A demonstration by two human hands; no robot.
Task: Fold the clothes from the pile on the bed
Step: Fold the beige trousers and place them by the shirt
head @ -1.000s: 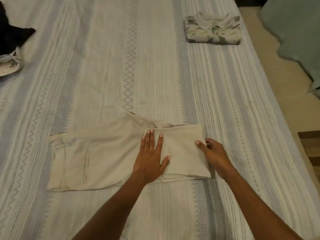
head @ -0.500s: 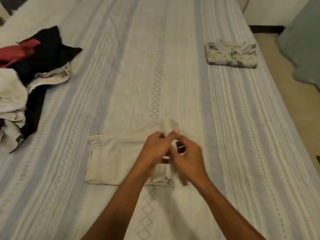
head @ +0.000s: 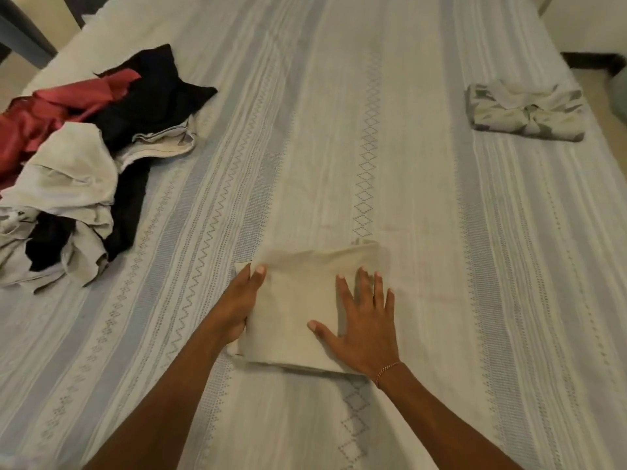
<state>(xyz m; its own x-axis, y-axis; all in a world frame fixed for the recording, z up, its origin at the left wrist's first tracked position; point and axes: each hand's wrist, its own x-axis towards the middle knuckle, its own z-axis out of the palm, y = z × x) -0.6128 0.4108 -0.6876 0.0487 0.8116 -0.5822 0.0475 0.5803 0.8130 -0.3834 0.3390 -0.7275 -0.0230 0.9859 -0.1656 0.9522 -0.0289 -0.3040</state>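
Observation:
The beige trousers (head: 298, 300) lie folded into a compact square on the striped bedsheet (head: 441, 266), in the lower middle of the head view. My left hand (head: 237, 307) holds their left edge, thumb on top and fingers tucked underneath. My right hand (head: 364, 320) lies flat on the right half with the fingers spread. The pile of unfolded clothes (head: 78, 171), red, black and off-white, sits at the left of the bed.
A folded patterned grey-and-white garment (head: 526, 113) lies near the bed's right edge at the back. Beyond that edge is the floor (head: 610, 113). A dark furniture leg (head: 23, 32) stands at the top left corner.
The trousers went from a long half-folded strip to a compact square. Both hands brought the right part over to the left, then spread apart onto the bundle. The view shifted right, showing the pile.

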